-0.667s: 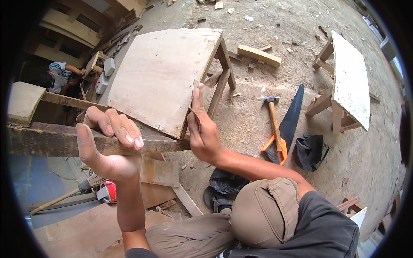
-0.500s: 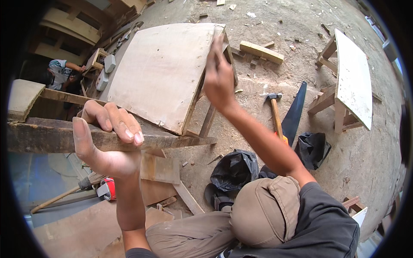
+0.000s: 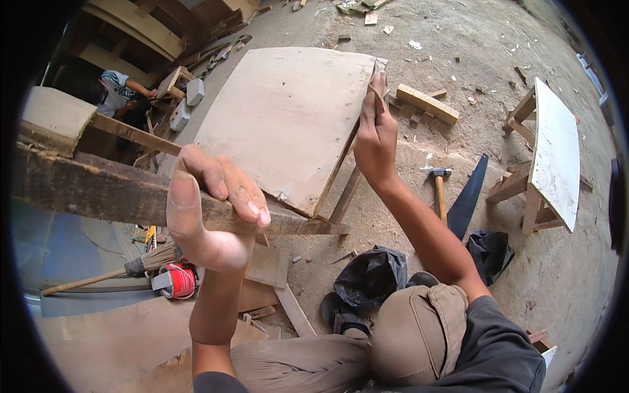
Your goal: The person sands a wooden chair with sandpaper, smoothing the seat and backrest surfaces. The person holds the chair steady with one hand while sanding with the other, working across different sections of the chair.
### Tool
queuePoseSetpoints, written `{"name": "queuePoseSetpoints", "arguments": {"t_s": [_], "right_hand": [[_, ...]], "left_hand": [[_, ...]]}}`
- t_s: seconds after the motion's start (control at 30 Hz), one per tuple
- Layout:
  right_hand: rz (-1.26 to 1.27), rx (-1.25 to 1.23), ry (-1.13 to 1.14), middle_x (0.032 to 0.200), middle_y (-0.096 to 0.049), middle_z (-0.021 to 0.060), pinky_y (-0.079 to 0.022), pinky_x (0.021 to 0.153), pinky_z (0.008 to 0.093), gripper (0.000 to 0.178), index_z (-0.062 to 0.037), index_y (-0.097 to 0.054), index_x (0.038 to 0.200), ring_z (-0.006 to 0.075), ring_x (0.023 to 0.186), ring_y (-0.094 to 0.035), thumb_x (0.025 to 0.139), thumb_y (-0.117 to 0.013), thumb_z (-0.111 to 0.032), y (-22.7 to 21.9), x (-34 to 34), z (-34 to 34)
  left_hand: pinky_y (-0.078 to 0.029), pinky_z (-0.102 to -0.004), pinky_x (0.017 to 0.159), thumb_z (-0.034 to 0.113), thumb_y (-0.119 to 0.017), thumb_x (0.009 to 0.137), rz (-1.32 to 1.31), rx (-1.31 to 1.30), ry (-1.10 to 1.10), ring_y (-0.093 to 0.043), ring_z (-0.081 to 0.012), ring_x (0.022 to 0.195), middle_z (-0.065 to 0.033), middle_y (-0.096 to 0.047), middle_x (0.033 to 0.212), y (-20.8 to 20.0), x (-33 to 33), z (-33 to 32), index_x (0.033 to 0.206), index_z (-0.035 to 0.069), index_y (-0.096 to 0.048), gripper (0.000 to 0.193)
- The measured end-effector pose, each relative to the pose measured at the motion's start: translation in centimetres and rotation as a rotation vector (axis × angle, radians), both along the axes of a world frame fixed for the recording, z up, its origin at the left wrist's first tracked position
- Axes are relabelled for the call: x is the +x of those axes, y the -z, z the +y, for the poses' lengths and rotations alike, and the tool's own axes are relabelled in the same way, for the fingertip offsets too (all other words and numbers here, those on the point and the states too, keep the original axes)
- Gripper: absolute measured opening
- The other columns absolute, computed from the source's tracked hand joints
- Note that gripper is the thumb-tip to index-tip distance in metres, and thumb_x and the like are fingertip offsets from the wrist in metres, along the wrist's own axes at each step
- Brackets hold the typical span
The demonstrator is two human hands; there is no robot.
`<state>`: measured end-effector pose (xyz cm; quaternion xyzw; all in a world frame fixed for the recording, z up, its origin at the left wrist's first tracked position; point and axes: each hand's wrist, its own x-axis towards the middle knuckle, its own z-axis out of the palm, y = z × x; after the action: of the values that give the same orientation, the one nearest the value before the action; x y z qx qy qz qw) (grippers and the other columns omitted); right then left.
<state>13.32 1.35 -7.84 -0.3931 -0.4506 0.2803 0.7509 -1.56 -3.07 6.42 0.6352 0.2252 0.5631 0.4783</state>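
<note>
My left hand (image 3: 216, 203) is closed over a dark, rough wooden beam (image 3: 98, 187), its fingers bent across the top and the thumb upright. Behind the beam, a pale plywood panel (image 3: 282, 118) is set on a wooden frame, tilted. At the panel's far right corner is my right hand (image 3: 377, 134), fingers pressed together along the edge. A thin brownish sheet (image 3: 379, 98) shows at those fingers; its kind is hard to make out.
On the right lie a hammer (image 3: 440, 193), a handsaw (image 3: 469, 196) and black plastic bags (image 3: 371, 278). Beyond stands a white-topped stool (image 3: 555, 154). A broom (image 3: 131, 267) and red can (image 3: 180, 281) lie lower left. Another person (image 3: 121, 92) works at upper left.
The whole view has shifted, so panel, beam and tools sit further right and mostly lower. My right hand, blurred before, is sharp now at the panel's edge. My left hand keeps its hold.
</note>
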Motion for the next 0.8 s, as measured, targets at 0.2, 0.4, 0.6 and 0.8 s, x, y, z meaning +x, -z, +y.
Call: {"name": "queuePoseSetpoints", "arguments": {"t_s": [0.2, 0.4, 0.6, 0.8], "right_hand": [[-0.366, 0.239, -0.014, 0.156, -0.007, 0.0309, -0.015, 0.119, 0.0470, 0.068, 0.0101, -0.019, 0.148, 0.0408, 0.147, -0.007, 0.087, -0.049, 0.007, 4.5, -6.4, -7.7], [-0.425, 0.155, 0.067, 0.156, -0.013, 0.0275, -0.014, 0.120, 0.0448, 0.065, 0.0059, -0.022, 0.149, 0.0383, 0.146, -0.011, 0.090, -0.049, 0.005, 3.7, -2.8, -4.1], [-0.401, 0.272, 0.029, 0.157, -0.011, 0.0280, -0.012, 0.120, 0.0456, 0.067, 0.0067, -0.022, 0.149, 0.0395, 0.147, -0.010, 0.088, -0.050, 0.005, 4.3, -5.6, -7.2], [-0.593, 0.305, 0.079, 0.154, -0.023, 0.0269, -0.019, 0.119, 0.0468, 0.062, 0.0061, -0.028, 0.147, 0.0361, 0.144, -0.024, 0.092, -0.053, -0.007, 6.7, -4.9, -6.1]], "left_hand": [[-0.038, -0.0214, 0.037, 0.049, -0.038, 0.099, -0.012, -0.018, -0.031, -0.040, -0.0119, 0.037, -0.0040, -0.042, 0.050, 0.0, 0.0, -0.2, 0.075, 0.010, -0.039, 0.045], [-0.040, -0.0235, 0.038, 0.045, -0.040, 0.099, -0.016, -0.007, 0.013, -0.041, -0.0143, 0.038, -0.0067, -0.044, 0.051, -0.3, 0.0, 0.0, 0.076, 0.008, -0.039, 0.043], [-0.039, -0.0222, 0.038, 0.046, -0.039, 0.099, 0.006, -0.003, -0.027, -0.040, -0.0129, 0.038, -0.0049, -0.042, 0.051, -0.4, 0.1, -0.1, 0.075, 0.009, -0.039, 0.043], [-0.039, -0.0214, 0.039, 0.047, -0.039, 0.099, 0.019, -0.015, -0.043, -0.040, -0.0125, 0.039, -0.0037, -0.041, 0.052, -0.4, 0.6, -0.4, 0.075, 0.010, -0.038, 0.044]]}}
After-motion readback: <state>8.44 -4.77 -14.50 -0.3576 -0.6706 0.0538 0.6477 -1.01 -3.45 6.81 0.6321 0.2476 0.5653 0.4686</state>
